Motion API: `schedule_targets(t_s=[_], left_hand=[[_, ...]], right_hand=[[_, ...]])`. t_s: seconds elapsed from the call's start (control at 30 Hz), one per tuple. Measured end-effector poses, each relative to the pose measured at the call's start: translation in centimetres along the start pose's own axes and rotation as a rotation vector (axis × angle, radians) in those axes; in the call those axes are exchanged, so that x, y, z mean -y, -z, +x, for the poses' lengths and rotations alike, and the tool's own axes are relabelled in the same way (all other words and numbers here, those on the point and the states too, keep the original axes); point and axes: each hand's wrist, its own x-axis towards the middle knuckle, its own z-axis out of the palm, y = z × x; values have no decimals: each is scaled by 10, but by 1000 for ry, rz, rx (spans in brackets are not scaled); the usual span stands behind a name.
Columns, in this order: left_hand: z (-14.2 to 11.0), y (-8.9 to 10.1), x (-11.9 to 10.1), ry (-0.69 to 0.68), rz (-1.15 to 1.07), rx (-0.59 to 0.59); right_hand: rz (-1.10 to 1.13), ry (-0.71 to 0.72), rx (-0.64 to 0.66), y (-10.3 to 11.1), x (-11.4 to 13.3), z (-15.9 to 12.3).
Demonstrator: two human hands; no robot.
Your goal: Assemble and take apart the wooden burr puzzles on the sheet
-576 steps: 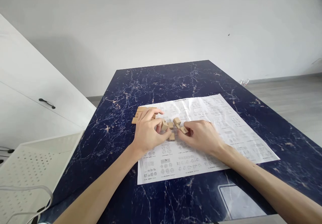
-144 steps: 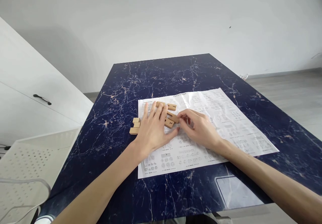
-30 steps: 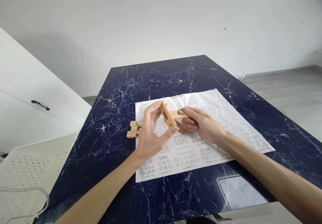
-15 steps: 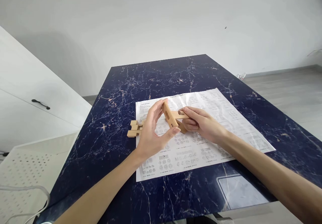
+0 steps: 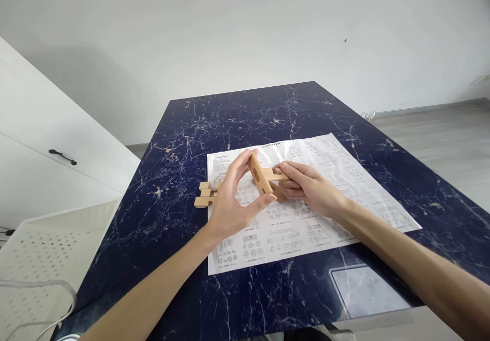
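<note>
My left hand (image 5: 236, 203) grips a flat wooden puzzle piece (image 5: 259, 174) by its two ends, between fingertips and thumb. It has a long slot and a dark mark like a "2" near its lower end. My right hand (image 5: 310, 188) is closed on a second wooden puzzle piece (image 5: 272, 174), which has a notch and meets the far face of the slotted one. Another wooden part (image 5: 278, 192) shows beneath them, partly hidden by my right fingers. Left of my left hand, an interlocked wooden block assembly (image 5: 205, 194) lies at the sheet's edge, partly covered.
A creased white instruction sheet (image 5: 325, 213) with printed diagrams lies under my hands on the dark blue marbled table (image 5: 237, 116). A pale rectangular panel (image 5: 369, 292) is at the near right edge. White cabinets (image 5: 49, 121) stand to the left, with a white cable (image 5: 72, 297).
Almost nothing differs. The whole view has shifted by a few pixels, and both hands keep their hold on the wooden puzzle pieces.
</note>
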Motion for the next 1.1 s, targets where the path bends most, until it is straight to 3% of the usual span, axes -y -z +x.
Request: schedule_targets(t_s=[0.3,1.1], left_hand=[[2,0,-2,-8,45,-11],[0,1,1,55,-2,0]], right_hand=[[-62,64,-68,-1,-2,0],[-64,71,-50,1,-3,1]])
